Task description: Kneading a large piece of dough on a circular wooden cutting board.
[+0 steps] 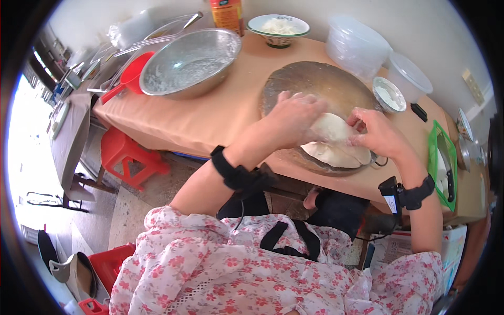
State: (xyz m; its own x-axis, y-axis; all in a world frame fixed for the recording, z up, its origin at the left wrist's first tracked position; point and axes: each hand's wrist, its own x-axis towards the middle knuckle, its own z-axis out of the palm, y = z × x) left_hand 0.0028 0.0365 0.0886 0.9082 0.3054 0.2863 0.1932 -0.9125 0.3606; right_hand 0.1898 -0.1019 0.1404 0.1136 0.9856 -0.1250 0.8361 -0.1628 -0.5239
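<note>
A soft white piece of dough [338, 154] lies folded on the near part of a round wooden board [315, 79]. My left hand [296, 116] is closed on the dough's upper left side, its fingertips partly hidden behind the hand. On the other side my right hand [374, 131] pinches the dough's edge between thumb and curled fingers. Just beyond the right hand stands a small metal bowl of white powder [389, 95].
A large metal bowl [207, 86] with white residue and a red dipper [137, 73] stand at left. Behind the board are a bowl of white shreds [278, 26] and plastic tubs [357, 44]. A green basket [442, 163] holding a black-handled knife sits at right. A red stool [126, 157] stands below.
</note>
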